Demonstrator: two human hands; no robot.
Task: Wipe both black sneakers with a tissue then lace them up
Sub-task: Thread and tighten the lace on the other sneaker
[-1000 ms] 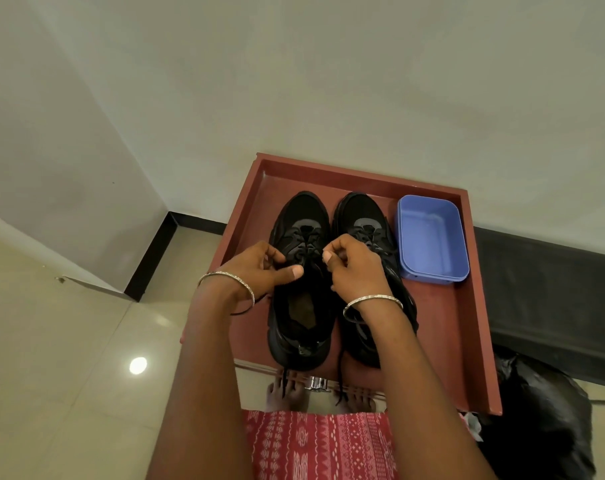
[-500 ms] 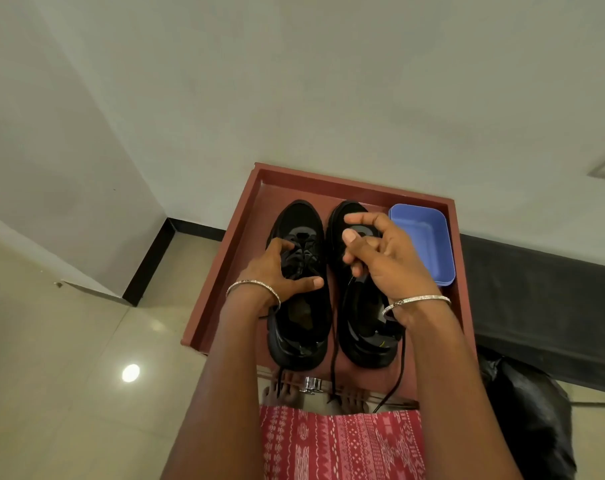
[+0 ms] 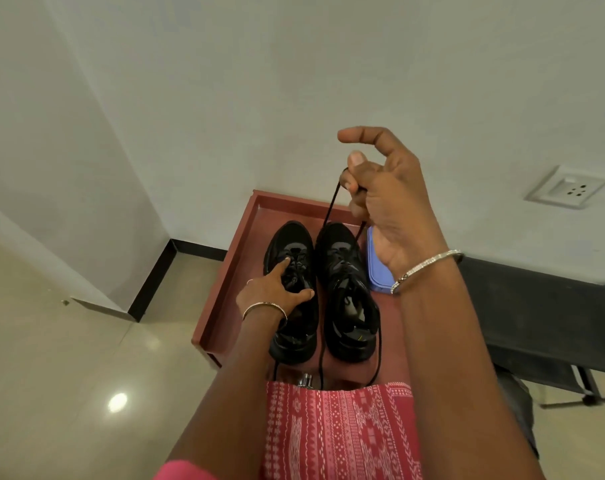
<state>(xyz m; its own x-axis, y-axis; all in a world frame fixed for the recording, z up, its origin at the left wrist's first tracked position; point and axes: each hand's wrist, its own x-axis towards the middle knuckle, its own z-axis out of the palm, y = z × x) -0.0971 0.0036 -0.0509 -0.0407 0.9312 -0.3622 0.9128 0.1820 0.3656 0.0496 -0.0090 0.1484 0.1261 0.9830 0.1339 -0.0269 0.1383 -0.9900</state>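
A: Obs. Right hand (image 3: 391, 209) is raised, fingers pinching the lace (image 3: 330, 202). Strands run taut down to the right sneaker (image 3: 342, 271). Both sneakers sit side by side in the tray (image 3: 231, 271).

B: Left hand (image 3: 273, 289)?

A: It rests on the left sneaker (image 3: 294, 237), index finger straight, gripping nothing. Risk: nothing pins the right sneaker. A harder pull likely tips it toward the tub (image 3: 375, 268) or strips an eyelet.

B: Versus 0.5 s ago?

A: Right hand was low over the sneaker, now high. Left hand unchanged.
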